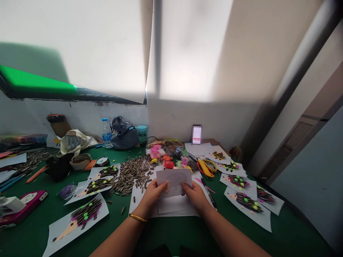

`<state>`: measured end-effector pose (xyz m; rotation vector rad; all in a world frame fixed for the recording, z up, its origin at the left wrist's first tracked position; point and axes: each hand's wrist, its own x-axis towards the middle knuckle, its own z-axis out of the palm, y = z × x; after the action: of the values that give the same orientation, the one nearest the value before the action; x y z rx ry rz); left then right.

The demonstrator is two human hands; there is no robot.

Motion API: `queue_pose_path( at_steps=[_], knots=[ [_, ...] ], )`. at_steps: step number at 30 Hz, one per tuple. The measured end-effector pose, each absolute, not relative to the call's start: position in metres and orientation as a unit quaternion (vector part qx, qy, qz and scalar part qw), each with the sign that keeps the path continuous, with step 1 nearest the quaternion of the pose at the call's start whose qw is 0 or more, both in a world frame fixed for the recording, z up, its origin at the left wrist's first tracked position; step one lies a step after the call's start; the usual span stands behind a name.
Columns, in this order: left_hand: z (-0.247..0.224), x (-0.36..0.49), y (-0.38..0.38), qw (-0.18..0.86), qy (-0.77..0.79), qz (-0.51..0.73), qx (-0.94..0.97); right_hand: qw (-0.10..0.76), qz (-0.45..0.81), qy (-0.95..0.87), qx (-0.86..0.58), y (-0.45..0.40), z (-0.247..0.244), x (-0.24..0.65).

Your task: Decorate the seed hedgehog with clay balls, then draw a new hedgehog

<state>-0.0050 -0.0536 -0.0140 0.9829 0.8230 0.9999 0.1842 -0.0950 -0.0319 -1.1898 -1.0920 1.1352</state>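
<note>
Between my two hands is a small white card [174, 182] with an outline drawing of a round, spotted animal on it. My left hand [152, 195] grips its left edge, the thumb lying on the front. At the right edge, my right hand [197, 197] pinches it the same way. The card is held above white sheets of paper [171, 207] on the green table. Striped sunflower seeds [131, 175] lie heaped left of the sheets. Bags of coloured modelling clay [168, 162] sit behind the card. A black pen [209, 192] lies right of my right hand.
Finished-looking hedgehog pictures [242, 201] lie at right, others [80, 219] at left. Yellow-handled scissors [205, 167] rest behind my right hand. A phone [197, 134] stands against the wall, and a water bottle [106, 134] stands beside a grey-blue bag [124, 137].
</note>
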Motion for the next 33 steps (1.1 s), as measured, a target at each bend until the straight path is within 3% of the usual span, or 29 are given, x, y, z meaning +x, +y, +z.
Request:
queue_pose_path(
  at_steps=[33],
  knots=[
    [-0.022, -0.0051, -0.0507, 0.691, 0.344, 0.456, 0.444, 0.551, 0.49, -0.46, -0.494, -0.0952, -0.0332, 0.1851]
  ],
)
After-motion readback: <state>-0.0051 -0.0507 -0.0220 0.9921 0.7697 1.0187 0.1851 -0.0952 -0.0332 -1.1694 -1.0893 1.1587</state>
